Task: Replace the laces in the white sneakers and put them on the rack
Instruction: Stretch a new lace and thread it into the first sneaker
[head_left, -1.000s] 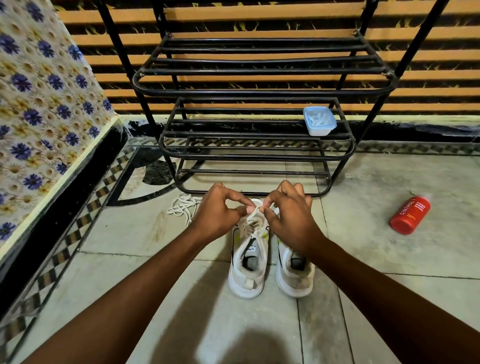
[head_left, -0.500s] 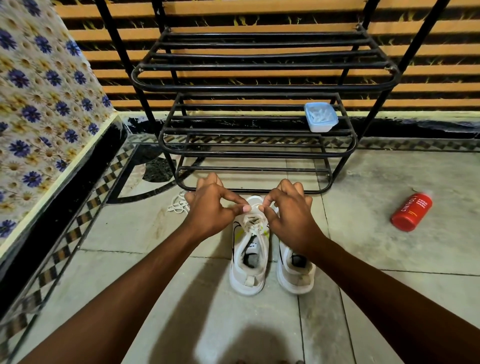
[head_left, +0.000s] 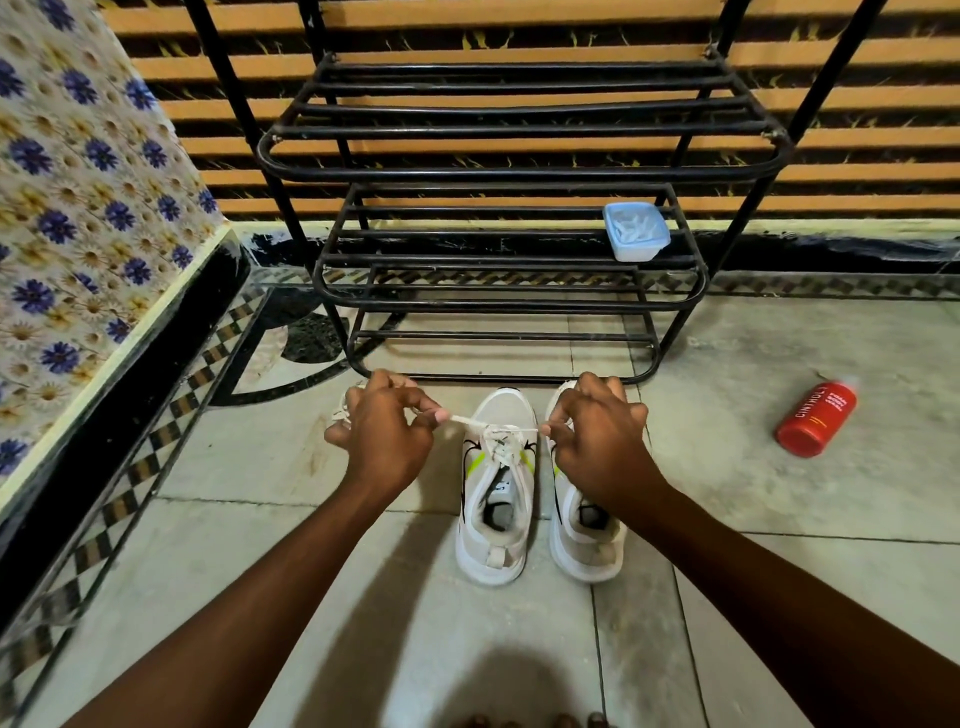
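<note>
The floor (head_left: 218, 545) was of pale stone tiles with dark joints, edged by a checkered border (head_left: 156, 452) of black and tan; the back wall (head_left: 519, 15) bore orange and black horizontal bands above a black skirting (head_left: 831, 252); at the left stood a surface draped in a floral cloth (head_left: 67, 208), blue and yellow; light fell from behind, casting shadows forward on the tiles.

I see a rack (head_left: 519, 171) of black painted metal tubing with a slight sheen. The sneakers (head_left: 496, 519) look like matt white fabric, their lace (head_left: 501, 434) woven cloth. The floor (head_left: 753, 571) is dull, scuffed stone tile. The red bottle (head_left: 815, 418) and pale blue tub (head_left: 636, 231) are smooth plastic.
</note>
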